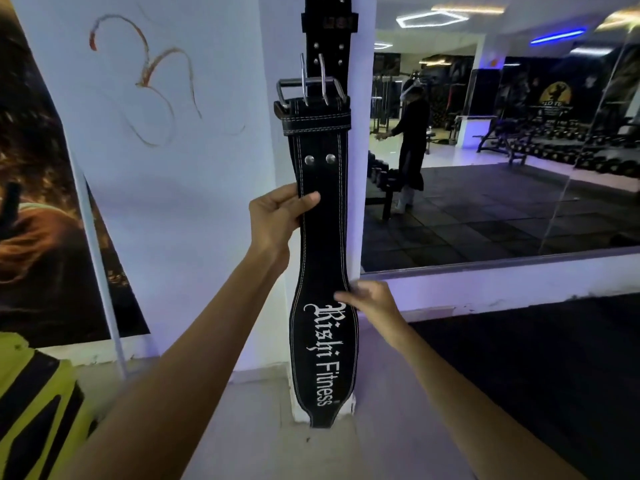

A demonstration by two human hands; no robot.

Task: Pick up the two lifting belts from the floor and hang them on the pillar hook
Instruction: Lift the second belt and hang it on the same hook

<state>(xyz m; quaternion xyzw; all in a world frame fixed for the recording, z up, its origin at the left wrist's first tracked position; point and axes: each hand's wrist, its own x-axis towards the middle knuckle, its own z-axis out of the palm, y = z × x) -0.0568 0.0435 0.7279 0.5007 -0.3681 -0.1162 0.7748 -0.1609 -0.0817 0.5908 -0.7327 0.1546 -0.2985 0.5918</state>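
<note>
A black leather lifting belt with white "Rishi Fitness" lettering stands upright in front of the white pillar. Its steel buckle is at the top, prongs pointing up. My left hand grips the belt's left edge at mid height, thumb across the front. My right hand touches the belt's right edge lower down, fingers apart. A second black belt with rivets hangs on the pillar above, running out of the top of the view. The hook itself is hidden.
A large wall mirror to the right reflects the gym, benches and a standing person. A poster covers the left wall. A yellow and black object sits at the lower left. Dark rubber flooring lies to the right.
</note>
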